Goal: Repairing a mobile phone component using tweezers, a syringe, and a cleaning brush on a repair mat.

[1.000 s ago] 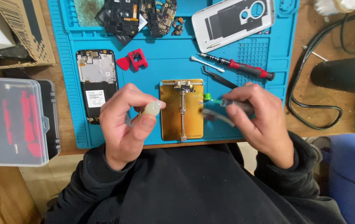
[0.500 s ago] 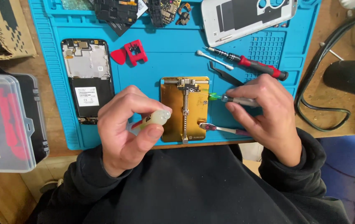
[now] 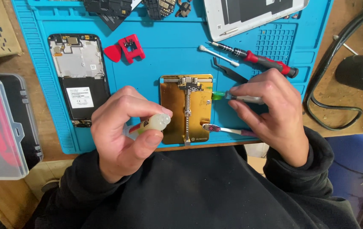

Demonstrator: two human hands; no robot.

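Observation:
My left hand [image 3: 122,129] pinches a small translucent bottle [image 3: 149,125] with a rounded cap, held just left of a gold-coloured circuit board holder [image 3: 177,106] on the blue work mat [image 3: 160,55]. My right hand [image 3: 270,112] grips a slim grey tool with a green tip [image 3: 218,96], and the tip touches the holder's right edge near its top clamp [image 3: 191,86]. A small pink-handled brush [image 3: 224,129] lies under my right hand, its bristle head resting on the holder's lower right corner.
An opened phone body [image 3: 79,78] lies at the mat's left. Red plastic pieces [image 3: 126,48], a red-handled screwdriver [image 3: 257,59], a cotton swab [image 3: 217,55], black tweezers [image 3: 230,71], a white phone cover [image 3: 249,12] and circuit parts [image 3: 139,6] lie farther back. A clear plastic case [image 3: 1,127] sits left; black cables [image 3: 330,85] lie right.
My left hand has lifted the bottle nearer the holder. My right hand has shifted the green-tipped tool left against the holder's edge. The camera view has moved closer.

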